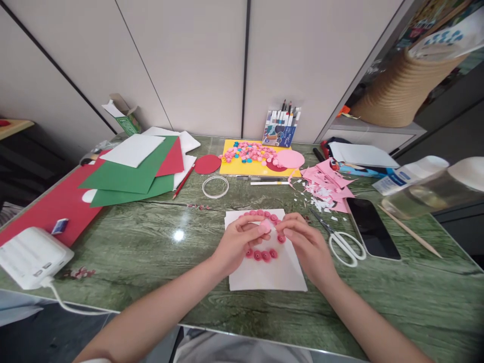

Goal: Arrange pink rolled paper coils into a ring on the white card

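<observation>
Over a white paper sheet point(242, 280), my left hand point(240, 242) pinches a small pink paper piece point(266, 226) between thumb and fingers. My right hand point(308, 244) is just to its right, fingertips drawn together close to the piece. A small whitish bit seems to show there, but I cannot make out what those fingers hold. On the sheet, dark pink paper rosettes point(257, 255) form a curved outline. Both hands cover part of that outline. White-handled scissors point(346, 247) lie to the right of my right hand.
Behind the sheet, a yellow card point(230, 168) bears many small pink, blue and yellow pieces. Pink scraps point(328, 181), a phone point(372, 227) and a clear bottle point(423, 196) lie right. Green sheets point(117, 176), a white tape ring point(215, 186) and a white charger point(34, 257) are left.
</observation>
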`<state>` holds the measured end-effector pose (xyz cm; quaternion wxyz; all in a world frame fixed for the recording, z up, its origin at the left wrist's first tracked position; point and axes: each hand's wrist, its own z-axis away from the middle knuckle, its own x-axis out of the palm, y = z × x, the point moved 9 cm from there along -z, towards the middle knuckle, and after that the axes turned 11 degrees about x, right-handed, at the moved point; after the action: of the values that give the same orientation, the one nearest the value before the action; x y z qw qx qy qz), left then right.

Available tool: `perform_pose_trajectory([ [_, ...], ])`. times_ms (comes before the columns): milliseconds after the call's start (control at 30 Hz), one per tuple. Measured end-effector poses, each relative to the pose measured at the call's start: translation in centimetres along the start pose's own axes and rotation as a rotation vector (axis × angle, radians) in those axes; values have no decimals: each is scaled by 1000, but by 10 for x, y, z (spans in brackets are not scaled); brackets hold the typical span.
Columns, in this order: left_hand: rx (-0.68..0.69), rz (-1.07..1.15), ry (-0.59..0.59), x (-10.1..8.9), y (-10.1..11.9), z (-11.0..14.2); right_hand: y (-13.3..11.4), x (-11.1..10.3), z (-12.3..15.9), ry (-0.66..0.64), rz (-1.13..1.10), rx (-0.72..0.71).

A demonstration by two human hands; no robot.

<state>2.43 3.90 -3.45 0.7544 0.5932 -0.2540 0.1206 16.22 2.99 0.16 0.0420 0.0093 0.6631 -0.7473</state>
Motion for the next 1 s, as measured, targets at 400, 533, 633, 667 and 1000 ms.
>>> perform_pose_trajectory([
  [400,192,-404,-3,-5,17,-4,-3,3,0,-17,65,24],
  [533,194,-400,-4,-5,15,-5,-9,2,0,26,160,9],
  [633,224,-410,-10,-5,16,-6,-13,4,2,40,219,-16],
  [667,233,-415,-11,-4,17,-6,-14,4,3,39,236,-30],
  [1000,263,-462,-22,-2,20,-4,-13,6,3,35,301,-64],
])
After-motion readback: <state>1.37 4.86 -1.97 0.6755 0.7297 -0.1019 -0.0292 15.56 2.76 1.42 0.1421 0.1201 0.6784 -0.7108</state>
